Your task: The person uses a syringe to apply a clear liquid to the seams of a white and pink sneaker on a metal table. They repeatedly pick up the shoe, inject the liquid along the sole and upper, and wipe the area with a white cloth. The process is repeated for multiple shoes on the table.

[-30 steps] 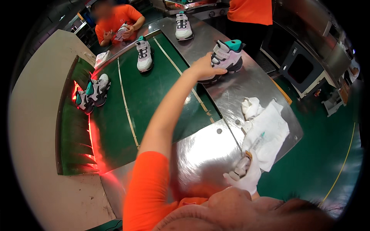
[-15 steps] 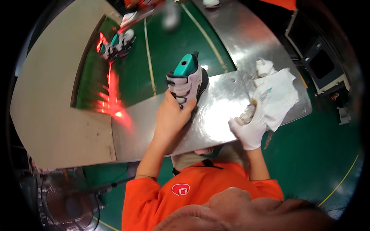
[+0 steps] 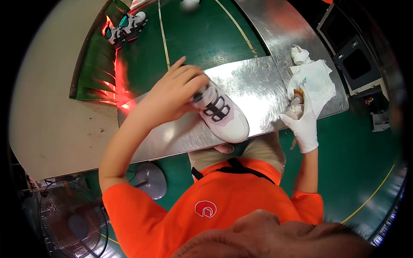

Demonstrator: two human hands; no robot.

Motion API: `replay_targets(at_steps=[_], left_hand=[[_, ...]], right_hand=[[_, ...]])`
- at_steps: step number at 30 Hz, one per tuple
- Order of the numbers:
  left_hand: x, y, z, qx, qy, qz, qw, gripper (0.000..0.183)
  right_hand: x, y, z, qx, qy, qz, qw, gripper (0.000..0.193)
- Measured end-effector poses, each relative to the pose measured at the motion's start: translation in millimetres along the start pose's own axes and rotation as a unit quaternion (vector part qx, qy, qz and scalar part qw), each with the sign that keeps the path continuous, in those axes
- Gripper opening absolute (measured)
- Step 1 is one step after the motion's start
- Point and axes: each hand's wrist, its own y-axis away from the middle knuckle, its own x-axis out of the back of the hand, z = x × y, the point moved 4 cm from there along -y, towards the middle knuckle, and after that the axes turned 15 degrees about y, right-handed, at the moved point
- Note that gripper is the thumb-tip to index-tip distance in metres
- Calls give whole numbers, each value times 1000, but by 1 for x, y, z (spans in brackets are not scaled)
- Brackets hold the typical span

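A white and pale pink sneaker [image 3: 230,122] with black strap loops lies tilted over the near edge of the metal table, its toe toward me. My left hand [image 3: 172,92], bare, is closed over its ankle end and hides the opening. My right hand [image 3: 303,131] wears a white glove and is curled round a crumpled white cloth [image 3: 296,108] at the table's right side. Something brownish shows at the top of that bundle, too small to name. Just beyond it a flat white cloth [image 3: 320,84] is spread on the metal.
A green conveyor belt [image 3: 195,38] with pale lines runs beyond the metal table [image 3: 245,77]. Two sneakers [image 3: 127,29] sit at its left side in red light. A beige board [image 3: 47,99] borders the left. A fan [image 3: 75,221] stands at lower left, dark equipment [image 3: 357,64] at right.
My left hand has gone from the sneaker's front part to its ankle end. The sneaker has come nearer, and its toe now shows. My right hand keeps its bundle, slightly farther right.
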Motion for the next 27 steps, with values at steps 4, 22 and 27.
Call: replay_targets(at_steps=[4, 22, 27], left_hand=[[-13, 80, 8, -42, -71, 143, 986, 50], [-73, 148, 64, 84, -106, 312, 940, 21], [-72, 148, 65, 106, -82, 304, 943, 26]], right_hand=[[9, 4, 1, -60, 13, -48, 997, 89], [-33, 14, -92, -49, -256, -364, 894, 104], [-36, 12, -85, -60, -259, -371, 890, 105]])
